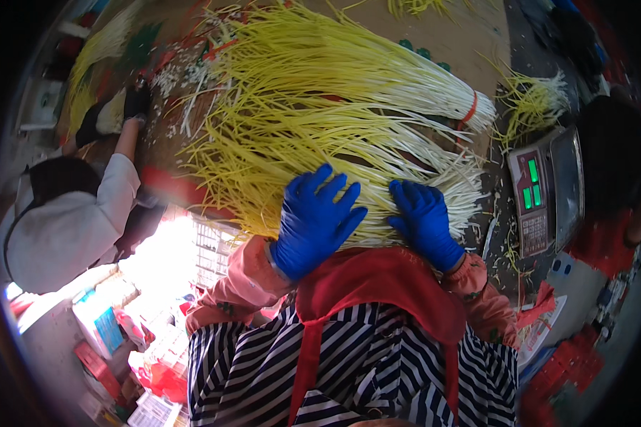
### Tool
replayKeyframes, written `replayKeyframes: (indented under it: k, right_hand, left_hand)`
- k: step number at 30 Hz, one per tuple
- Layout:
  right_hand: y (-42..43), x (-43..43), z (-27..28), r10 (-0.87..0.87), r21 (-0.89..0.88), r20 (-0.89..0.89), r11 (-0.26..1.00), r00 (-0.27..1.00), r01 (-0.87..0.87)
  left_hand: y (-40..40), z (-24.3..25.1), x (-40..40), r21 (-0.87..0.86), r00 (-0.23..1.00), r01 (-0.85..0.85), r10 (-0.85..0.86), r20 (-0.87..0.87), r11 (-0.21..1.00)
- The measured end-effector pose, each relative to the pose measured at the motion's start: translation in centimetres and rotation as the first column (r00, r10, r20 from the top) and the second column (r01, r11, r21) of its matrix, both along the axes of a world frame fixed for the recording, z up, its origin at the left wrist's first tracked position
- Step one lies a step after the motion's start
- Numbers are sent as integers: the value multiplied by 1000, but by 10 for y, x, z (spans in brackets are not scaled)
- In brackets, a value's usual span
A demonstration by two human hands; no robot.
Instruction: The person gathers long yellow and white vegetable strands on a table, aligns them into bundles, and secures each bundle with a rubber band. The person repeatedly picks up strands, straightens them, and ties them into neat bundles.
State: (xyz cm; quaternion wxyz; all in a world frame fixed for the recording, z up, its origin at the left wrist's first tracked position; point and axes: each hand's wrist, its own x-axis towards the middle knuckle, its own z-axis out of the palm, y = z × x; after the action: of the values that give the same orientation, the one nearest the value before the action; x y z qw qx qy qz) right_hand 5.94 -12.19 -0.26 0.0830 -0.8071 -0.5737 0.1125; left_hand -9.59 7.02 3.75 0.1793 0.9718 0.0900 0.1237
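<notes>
A loose spread of blanched yellow chives or garlic shoots [310, 133] lies before me, leaves to the left and white stems to the right. My left hand [315, 224], in a blue glove, rests on the near side of the leaves with its fingers apart. Over the paler stems, my right hand [424, 221] is also gloved in blue, its fingers slightly bent and the thumb apart. Neither hand is closed around any stalks. Beyond the spread lies a bundle of the same shoots [395, 69], bound near its white ends by a red band [470, 107].
A digital scale [534, 203] with lit green digits stands at the right. Behind it is a small heap of shoots [539, 101]. At the left, a co-worker's dark-gloved hand [137, 101] is near more shoots. White scraps [176, 74] litter the tabletop [475, 32].
</notes>
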Motion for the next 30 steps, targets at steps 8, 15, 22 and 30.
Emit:
replayKeyframes:
  k: [8, 15, 22, 30]
  right_hand:
    - [-2, -16, -4, -72, 27, 43, 997, 996, 71]
    - [-6, -24, -10, -136, 96, -28, 986, 990, 138]
    - [-22, -31, -2, -129, 200, -114, 968, 985, 150]
    - [-3, -2, 13, -265, 334, 26, 911, 964, 242]
  left_hand:
    - [39, -42, 113, 13, 993, 61, -62, 102, 998]
    - [37, -67, 146, 102, 960, 167, -138, -245, 981]
    - [34, -61, 111, 125, 937, 350, -345, -55, 929]
    - [16, -40, 84, 182, 907, 401, -361, -218, 898]
